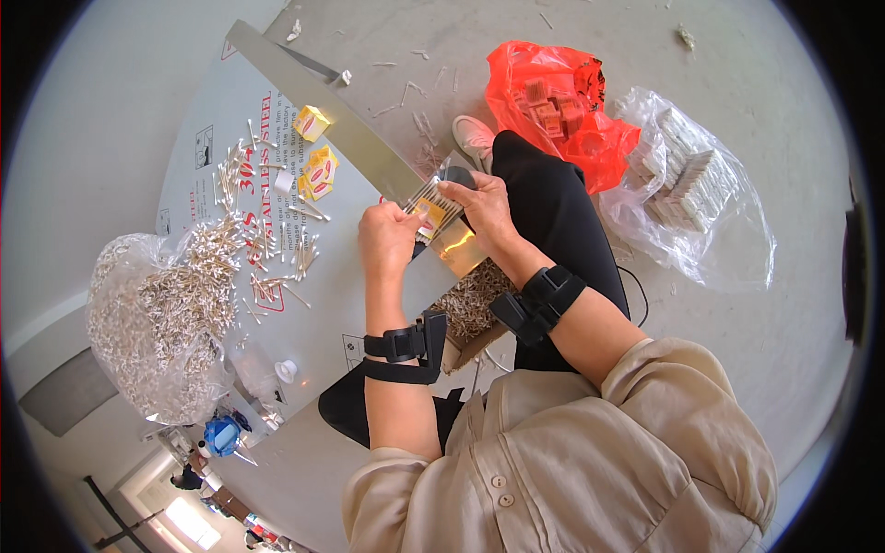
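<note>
Over the table's edge, both my hands hold a small clear packet of cotton swabs [430, 205] with a yellow card in it. My left hand [387, 238] is closed on its left side, fingertips against the card. My right hand [489, 214] pinches the upper right end, thumb on top. A dark grey rounded piece [456, 175] shows beside my right fingers; I cannot make out what it is. Just below the packet lies a shiny gold sheet [461, 247]. Under that, a cardboard box [454, 355] full of cotton swabs is partly hidden by my right arm.
Loose cotton swabs [267, 230] and small yellow boxes [318, 170] lie on the steel table [323, 267]. A clear bag of swabs [138, 313] slumps at left. On the floor at right are a red bag [590, 138] and a clear bag [728, 221] of packed bundles.
</note>
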{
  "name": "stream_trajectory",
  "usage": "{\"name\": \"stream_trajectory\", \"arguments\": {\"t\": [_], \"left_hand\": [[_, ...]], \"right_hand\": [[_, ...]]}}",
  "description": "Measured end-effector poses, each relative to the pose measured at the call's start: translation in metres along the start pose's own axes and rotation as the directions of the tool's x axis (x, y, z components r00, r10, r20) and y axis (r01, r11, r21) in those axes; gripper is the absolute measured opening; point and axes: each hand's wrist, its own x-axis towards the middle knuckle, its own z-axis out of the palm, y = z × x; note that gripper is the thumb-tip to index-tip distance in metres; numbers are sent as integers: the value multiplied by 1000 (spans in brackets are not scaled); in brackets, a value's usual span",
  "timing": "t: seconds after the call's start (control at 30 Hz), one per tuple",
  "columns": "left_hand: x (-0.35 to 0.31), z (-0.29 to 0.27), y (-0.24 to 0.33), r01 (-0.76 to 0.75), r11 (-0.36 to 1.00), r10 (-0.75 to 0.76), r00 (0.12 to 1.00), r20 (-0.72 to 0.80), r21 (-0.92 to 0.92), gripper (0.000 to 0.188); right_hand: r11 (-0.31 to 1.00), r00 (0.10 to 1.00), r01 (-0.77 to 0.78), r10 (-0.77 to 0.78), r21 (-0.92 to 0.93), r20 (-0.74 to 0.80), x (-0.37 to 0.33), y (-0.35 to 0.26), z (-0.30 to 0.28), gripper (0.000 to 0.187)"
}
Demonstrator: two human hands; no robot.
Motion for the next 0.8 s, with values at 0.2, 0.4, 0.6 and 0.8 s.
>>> {"name": "stream_trajectory", "arguments": {"t": [0.2,0.4,0.6,0.8], "left_hand": [[-14,8,-2,-229,964,202,962,-182,-138,20],[-59,35,-44,-407,834,540,745,-393,374,56],[-75,54,-37,-246,849,379,901,-213,468,81],[-73,55,-35,-259,847,385,900,-202,464,83]], "right_hand": [[997,1000,-23,23,80,5,-1,-1,-5,9],[998,998,-3,-1,64,58,-1,-2,-4,7],[998,999,39,-41,55,29,-5,-3,-1,7],[999,999,3,-4,33,34,-7,-8,1,7]]}}
